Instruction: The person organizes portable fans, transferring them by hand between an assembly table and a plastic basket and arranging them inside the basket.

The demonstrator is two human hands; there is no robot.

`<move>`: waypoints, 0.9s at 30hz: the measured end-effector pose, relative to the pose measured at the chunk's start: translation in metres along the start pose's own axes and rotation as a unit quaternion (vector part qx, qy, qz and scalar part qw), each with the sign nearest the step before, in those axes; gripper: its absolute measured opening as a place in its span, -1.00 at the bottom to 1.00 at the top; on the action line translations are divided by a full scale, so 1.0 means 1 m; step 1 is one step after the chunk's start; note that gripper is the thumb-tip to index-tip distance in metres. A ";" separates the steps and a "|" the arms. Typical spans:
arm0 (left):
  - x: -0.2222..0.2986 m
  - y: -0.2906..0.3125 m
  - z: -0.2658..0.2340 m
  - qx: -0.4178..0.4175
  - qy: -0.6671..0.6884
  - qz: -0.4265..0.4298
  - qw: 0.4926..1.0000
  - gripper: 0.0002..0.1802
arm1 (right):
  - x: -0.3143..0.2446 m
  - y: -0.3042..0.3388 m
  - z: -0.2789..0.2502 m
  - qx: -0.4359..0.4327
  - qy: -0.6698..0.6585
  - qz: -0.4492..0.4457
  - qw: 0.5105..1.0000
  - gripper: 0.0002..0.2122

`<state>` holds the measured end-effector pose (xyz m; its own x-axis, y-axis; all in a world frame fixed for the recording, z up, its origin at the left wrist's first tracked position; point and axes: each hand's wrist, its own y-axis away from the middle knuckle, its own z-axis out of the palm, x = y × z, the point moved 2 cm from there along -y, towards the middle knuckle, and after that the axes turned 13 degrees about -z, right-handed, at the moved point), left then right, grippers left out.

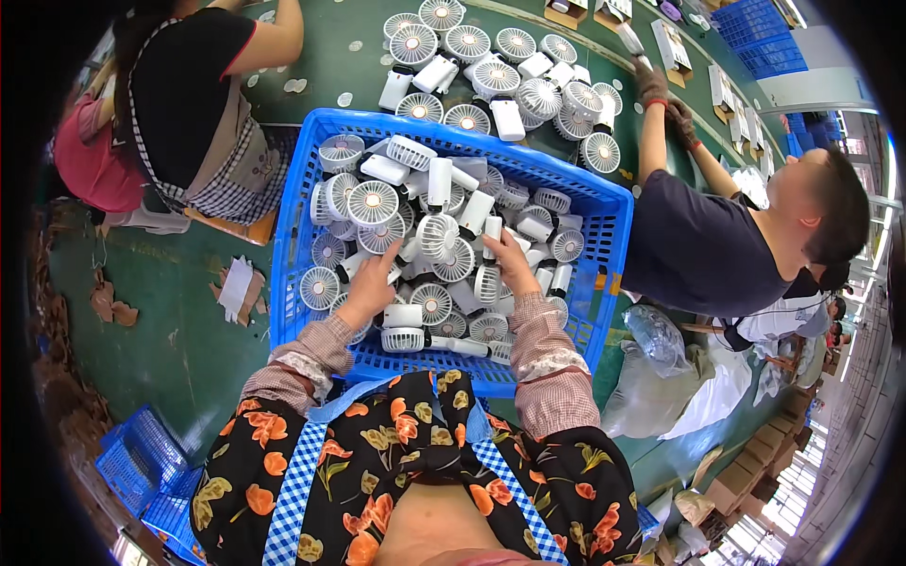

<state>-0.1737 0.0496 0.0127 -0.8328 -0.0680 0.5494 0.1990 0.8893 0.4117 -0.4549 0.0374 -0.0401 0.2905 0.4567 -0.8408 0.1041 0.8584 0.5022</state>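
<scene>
Blue crate (pixel 291 245), one: heaped with white hand fans (pixel 372 203), heads and handles mixed, reaching from left wall to right.

Left hand (pixel 371 288): inside, left of the crate's middle; fingers bent, narrow, among the fans; whether they grip one, I cannot tell.

Right hand (pixel 512 264): right of the middle, thumb and fingers closed on an upright fan handle (pixel 492 229).

Worktop (pixel 321 57), green: more fans piled beyond the crate's far edge.

Step in hand, by my judgement: sorting or picking through the heap. Next move calls for a secure pinch and a lift clear of tangled neighbours.
</scene>
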 end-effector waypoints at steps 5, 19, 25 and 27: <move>-0.012 -0.006 -0.019 -0.139 0.343 -0.119 0.921 -0.31 | 0.000 -0.004 0.002 -0.033 -0.024 0.007 0.999 -0.48; 0.045 -0.069 0.005 -0.327 0.420 -0.142 0.835 -0.14 | -0.007 0.007 -0.011 -0.181 -0.186 0.110 0.960 -0.39; 0.041 -0.078 0.000 -0.517 0.397 -0.248 0.716 -0.30 | 0.001 -0.012 -0.026 -0.178 -0.152 0.157 0.960 -0.42; 0.034 -0.074 0.009 -0.525 0.473 -0.247 0.663 -0.31 | -0.001 -0.011 -0.021 -0.202 -0.131 0.159 0.957 -0.43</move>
<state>-0.2212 -0.0147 -0.0061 -0.3330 -0.9284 0.1647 0.6860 -0.1187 0.7179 -0.4761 0.0318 -0.0487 0.4806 0.6818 -0.5515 -0.3910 0.7295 0.5612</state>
